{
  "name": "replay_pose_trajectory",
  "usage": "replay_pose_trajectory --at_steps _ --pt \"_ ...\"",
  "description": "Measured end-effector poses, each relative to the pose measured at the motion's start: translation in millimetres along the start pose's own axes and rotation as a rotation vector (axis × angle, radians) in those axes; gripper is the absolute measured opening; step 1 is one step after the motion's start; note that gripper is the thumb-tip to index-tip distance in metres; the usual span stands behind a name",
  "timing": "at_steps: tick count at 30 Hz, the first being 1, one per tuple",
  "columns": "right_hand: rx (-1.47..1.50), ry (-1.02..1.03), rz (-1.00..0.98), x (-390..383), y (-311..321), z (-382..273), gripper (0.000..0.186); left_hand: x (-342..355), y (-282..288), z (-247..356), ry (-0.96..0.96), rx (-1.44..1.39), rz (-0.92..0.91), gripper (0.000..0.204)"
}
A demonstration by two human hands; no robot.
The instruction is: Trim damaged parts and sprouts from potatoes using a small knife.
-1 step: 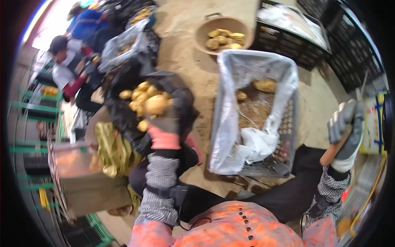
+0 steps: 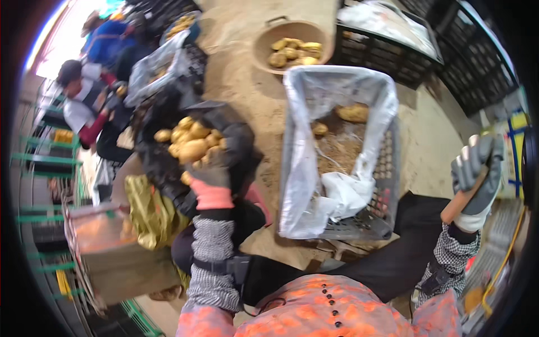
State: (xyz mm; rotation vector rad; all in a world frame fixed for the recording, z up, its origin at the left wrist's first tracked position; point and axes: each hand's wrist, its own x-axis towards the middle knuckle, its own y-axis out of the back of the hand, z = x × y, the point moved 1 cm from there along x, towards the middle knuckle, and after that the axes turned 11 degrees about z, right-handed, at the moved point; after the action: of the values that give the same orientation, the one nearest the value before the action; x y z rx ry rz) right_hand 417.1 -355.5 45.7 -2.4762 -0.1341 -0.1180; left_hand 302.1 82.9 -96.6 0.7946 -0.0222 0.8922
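Green rails (image 2: 45, 159) run along the room's left side, and a co-worker (image 2: 76, 115) in a white top sits before them. Nearer me stands a box (image 2: 123, 269), an olive sack (image 2: 149, 196) by its right edge. Next, a black bag (image 2: 238, 135) heaped with potatoes (image 2: 193, 150); the left hand (image 2: 210, 177) reaches over its near edge onto them, fingers apart or closed, I can't tell. On the tan floor (image 2: 230, 62), a basin (image 2: 295, 31) of more potatoes sits beyond the far left corner of a grey crate (image 2: 387, 163) lined with plastic (image 2: 297, 168), dirt (image 2: 339, 154) inside. A black crate (image 2: 379, 50) stands off its far right corner; rightmost, the right hand (image 2: 477, 174) is clamped round a brown stick (image 2: 461, 203)
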Motion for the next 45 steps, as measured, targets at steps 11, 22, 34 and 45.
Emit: replay_pose_trajectory --at_steps 11,22,34,45 --pt "0.145 -0.059 0.195 -30 104 -31 0.024 -98 -232 75 0.281 -0.402 -1.010 0.055" --pt "0.146 -0.102 0.337 -50 146 -24 0.025 -34 -368 -38 -0.341 0.776 -0.837 0.074" --pt "0.073 -0.091 0.160 -39 66 -15 0.037 -81 -240 99 1.032 -1.389 -1.164 0.062" --pt "-0.468 -0.666 -0.110 -44 -20 57 0.035 -70 -51 173 0.600 -1.212 -1.223 0.067"
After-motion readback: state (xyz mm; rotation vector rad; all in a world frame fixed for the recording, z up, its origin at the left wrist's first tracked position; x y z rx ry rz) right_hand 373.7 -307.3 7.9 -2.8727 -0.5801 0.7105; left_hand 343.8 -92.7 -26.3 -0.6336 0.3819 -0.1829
